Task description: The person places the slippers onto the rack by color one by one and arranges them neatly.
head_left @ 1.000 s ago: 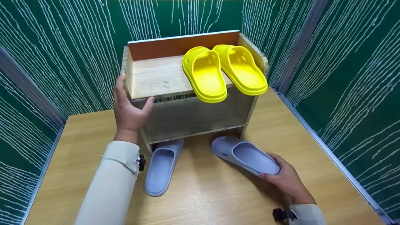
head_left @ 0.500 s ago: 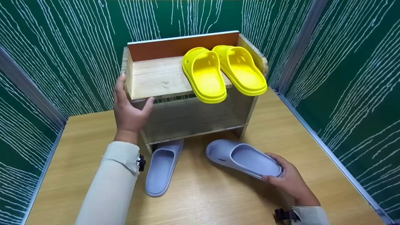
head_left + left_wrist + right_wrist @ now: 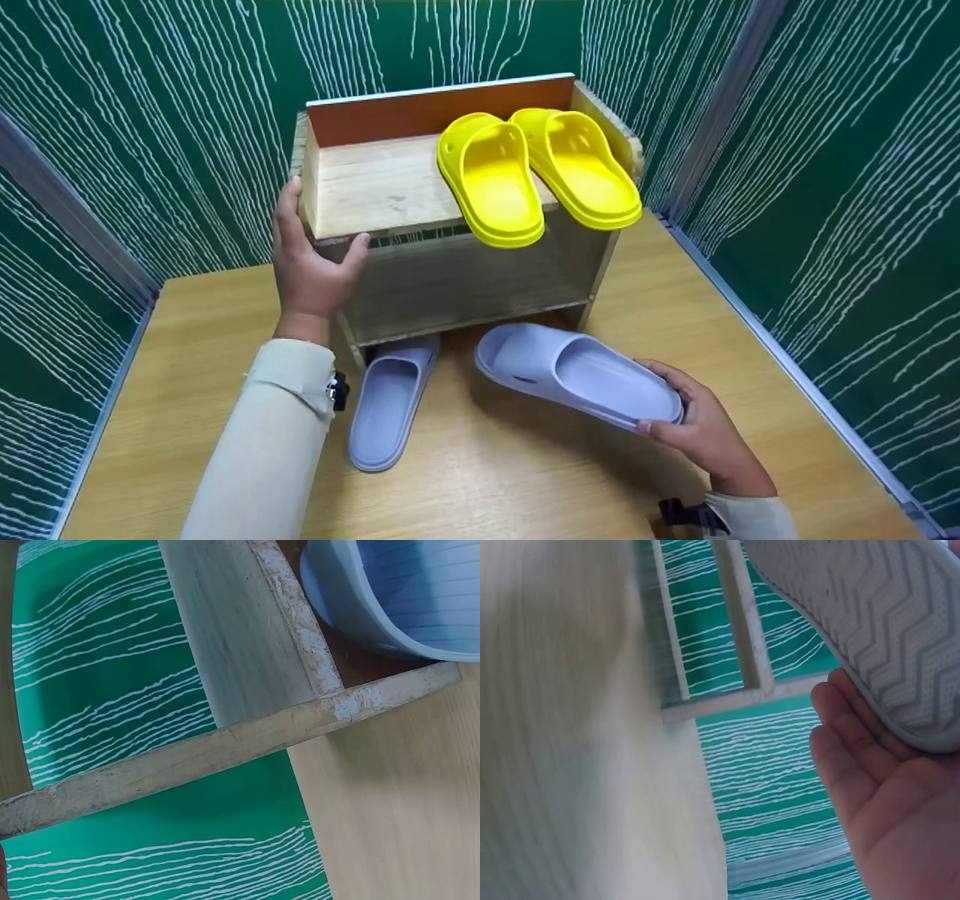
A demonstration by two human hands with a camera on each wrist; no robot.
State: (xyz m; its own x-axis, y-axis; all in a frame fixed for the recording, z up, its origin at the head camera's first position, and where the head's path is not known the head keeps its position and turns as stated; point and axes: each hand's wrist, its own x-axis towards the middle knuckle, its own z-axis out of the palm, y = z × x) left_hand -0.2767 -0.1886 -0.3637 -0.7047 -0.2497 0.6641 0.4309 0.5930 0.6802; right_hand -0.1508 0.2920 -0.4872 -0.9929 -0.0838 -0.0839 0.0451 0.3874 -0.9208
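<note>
My right hand [image 3: 709, 435] holds a lavender slipper [image 3: 615, 379] by its heel, thumb on the near edge and fingers at the far edge. The slipper is raised off the table, toe pointing left toward the rack; its zigzag sole [image 3: 900, 637] shows in the right wrist view. A wooden shoe rack [image 3: 375, 180] stands ahead. Its upper left front corner is gripped by my left hand [image 3: 309, 274], thumb at the front edge and fingers along the outer side. The matching lavender slipper [image 3: 382, 416] lies on the table, its toe under the rack's bottom shelf.
Two yellow slippers [image 3: 504, 199] sit side by side on the right of the rack's top shelf, heels overhanging the front. The lower shelf [image 3: 465, 285] lies beneath. Green walls [image 3: 847, 225] with white streaks enclose the wooden table [image 3: 480, 480] at the back and sides.
The right hand has lifted the lavender slipper off the table and drawn it slightly nearer, its toe shifting left from beside the rack's right leg. The left hand stays put on the rack.
</note>
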